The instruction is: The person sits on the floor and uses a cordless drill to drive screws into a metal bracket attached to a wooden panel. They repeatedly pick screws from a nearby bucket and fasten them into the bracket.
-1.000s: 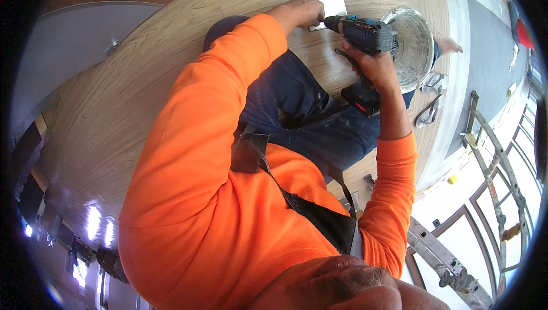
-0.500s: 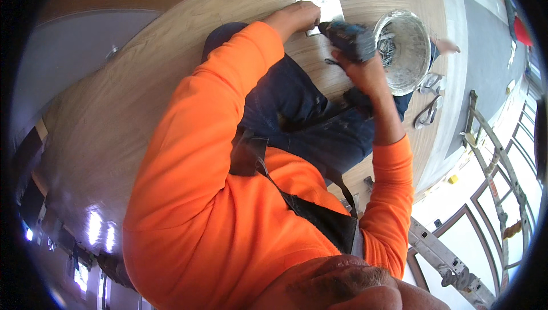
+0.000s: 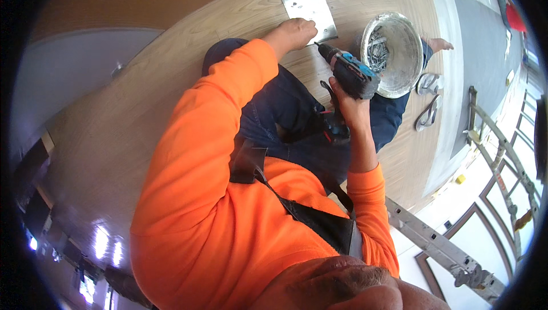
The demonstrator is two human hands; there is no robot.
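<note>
1. The right hand (image 3: 349,104) has its fingers wrapped tight round the grip of the drill (image 3: 349,73), whose nose points at the lower corner of the plate (image 3: 305,3).
2. The left hand (image 3: 294,31) lies on the plate's lower edge, fingers curled together and pressing down; it clamps nothing.
3. The drill looks heavy toward its battery foot, hard-shelled and stiff. The grip is the place to hold it, as now; the judgement is that a firm wrist is needed, since the bit may skid on smooth metal.
4. The plate is a flat, pale metal strip with small holes, lying on the wooden floor (image 3: 142,121). It looks thin, rigid and slippery, with sharp edges likely; flat pressure from above suits it better than a pinch.
5. Just right of the drill stands a pale bucket (image 3: 402,67) holding screws, loose and light.
6. Sandals (image 3: 428,99) lie beyond it, and a ladder (image 3: 439,247) lies lower right.
</note>
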